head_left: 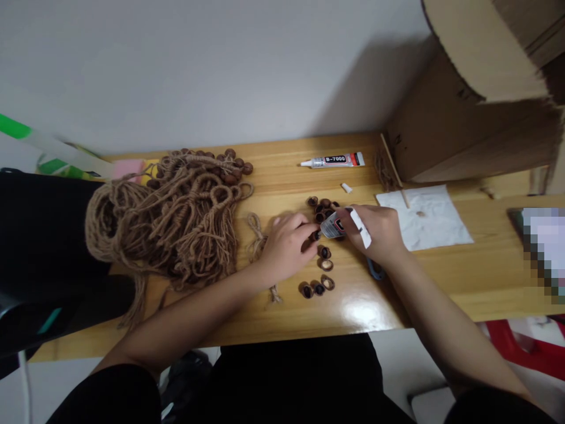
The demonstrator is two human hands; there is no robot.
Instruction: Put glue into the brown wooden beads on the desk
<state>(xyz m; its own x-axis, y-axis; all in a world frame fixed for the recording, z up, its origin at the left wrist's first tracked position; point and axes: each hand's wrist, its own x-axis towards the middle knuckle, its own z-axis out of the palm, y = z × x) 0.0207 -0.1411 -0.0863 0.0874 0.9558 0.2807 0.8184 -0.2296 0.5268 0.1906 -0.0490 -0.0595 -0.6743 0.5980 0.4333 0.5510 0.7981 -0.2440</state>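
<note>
Right of a tangled heap of tan, twisted-fibre rope (194,229), a person's bare left hand (285,244) pinches a small, dark-brown piece, apparently a shell (315,236), between finger and thumb, while the right hand (377,232) closes around a grey, soft-bodied glue tube (332,226), nozzle at the shell. The step looks like applying adhesive; the next move seems to call for a gentle squeeze against a steady pinch. Loose brown, cup-shaped shells (325,253) also lie right of the heap. Fingers hide most of the held shell and part of the tube's label; whether glue is flowing cannot be seen.
</note>
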